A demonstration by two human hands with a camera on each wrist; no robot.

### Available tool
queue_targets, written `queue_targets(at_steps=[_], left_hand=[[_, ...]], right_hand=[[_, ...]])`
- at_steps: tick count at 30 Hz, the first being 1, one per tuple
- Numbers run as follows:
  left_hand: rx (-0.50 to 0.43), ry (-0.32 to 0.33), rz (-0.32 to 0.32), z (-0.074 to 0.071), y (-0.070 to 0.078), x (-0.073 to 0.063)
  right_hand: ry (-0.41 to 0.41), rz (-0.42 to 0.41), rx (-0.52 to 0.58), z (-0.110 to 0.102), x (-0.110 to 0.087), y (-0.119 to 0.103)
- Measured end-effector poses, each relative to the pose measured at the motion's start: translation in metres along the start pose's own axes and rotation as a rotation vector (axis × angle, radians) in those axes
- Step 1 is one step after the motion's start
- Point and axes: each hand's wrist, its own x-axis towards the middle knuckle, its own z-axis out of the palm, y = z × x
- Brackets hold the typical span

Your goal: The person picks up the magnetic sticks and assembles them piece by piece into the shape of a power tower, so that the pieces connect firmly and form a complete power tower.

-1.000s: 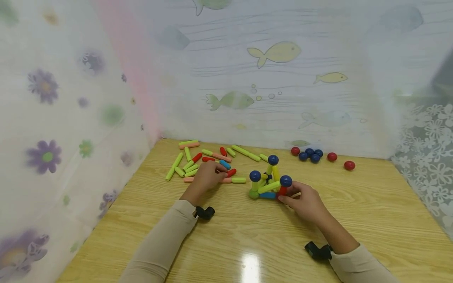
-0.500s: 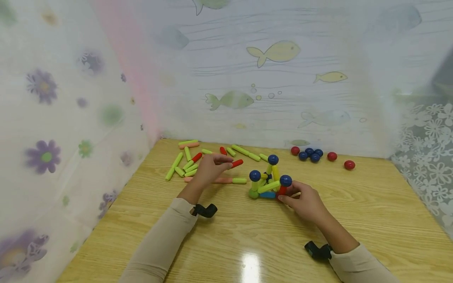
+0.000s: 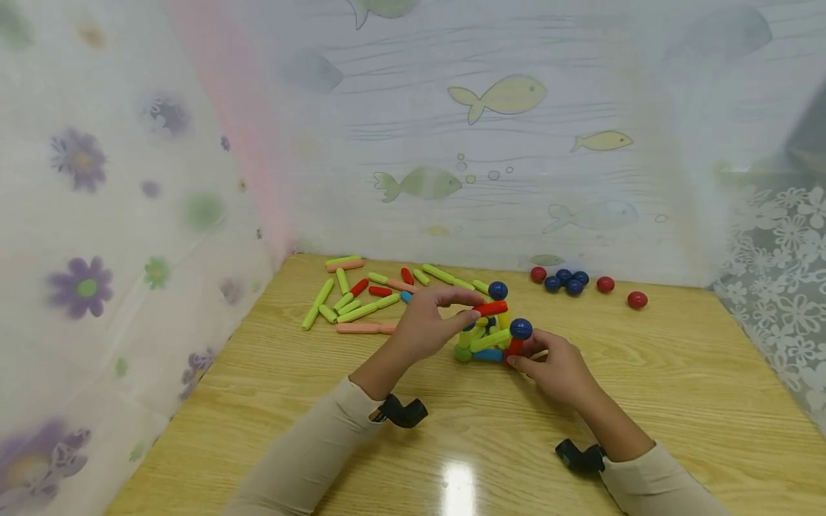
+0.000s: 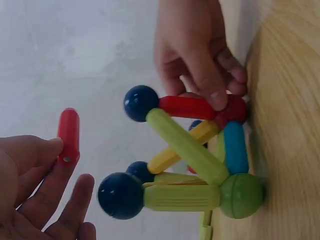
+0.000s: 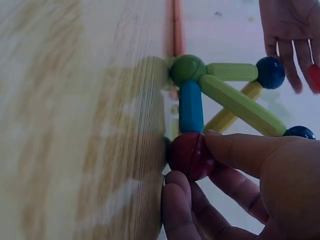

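Note:
Between thumb and fingertips my left hand [image 3: 429,322] pinches a short red rod [image 4: 69,132], held above the near-left part of a ball-and-rod frame. My right hand [image 3: 563,369] grips the dark red ball [image 5: 189,156] at the frame's near-right bottom corner. A blue rod [image 4: 236,147] joins that ball to a green ball [image 4: 242,196] on the table. Upright rods carry dark blue balls [image 4: 120,195] on top, and a lime rod [image 5: 242,102] slants across the near side. In the head view, the left hand and red rod partly hide the frame's left top ball.
Left of the frame lie several loose lime, pink, red and blue rods, such as a lime rod [image 3: 318,304] and a pink rod [image 3: 358,328]. Several blue balls [image 3: 564,277] and red balls [image 3: 605,286] sit at the back right. A fish-patterned curtain [image 3: 413,143] borders the table's back.
My left hand has lifted the red rod from the loose pile and carried it rightward to above the frame. The right hand and the frame have stayed in place.

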Motion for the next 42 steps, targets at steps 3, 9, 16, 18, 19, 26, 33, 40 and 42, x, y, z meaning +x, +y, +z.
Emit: queue_targets(at_steps=[3,9,16,18,19,26,33,40,42], left_hand=[[0.107,-0.016,0.048,0.01,0.0,-0.002],[0.28,0.002,0.16,0.019,-0.006,-0.003],[0.339,-0.011,0.187,0.022,-0.009,-0.003],[0.346,-0.014,0.192,0.023,-0.009,-0.003],[0.35,-0.015,0.196,0.023,-0.009,-0.003],[0.401,0.0,0.227,0.026,-0.007,-0.003],[0.439,0.025,0.227,0.029,-0.006,-0.002],[0.498,0.097,0.2,0.026,-0.011,-0.003],[0.551,0.104,0.163,0.025,-0.01,-0.005]], right_hand=[[0.002,-0.006,0.003,0.001,0.0,0.001],[0.009,-0.006,-0.002,0.003,0.0,0.001],[0.003,-0.001,-0.002,0.003,0.001,-0.001],[0.003,0.0,-0.002,0.002,0.001,-0.002],[0.004,0.0,-0.002,0.002,0.001,-0.002],[0.013,-0.025,-0.004,0.002,0.001,-0.001],[0.027,-0.038,-0.016,0.001,0.0,0.001],[0.01,-0.032,-0.024,0.004,-0.001,-0.002],[0.014,-0.018,-0.032,0.005,-0.002,-0.004]])
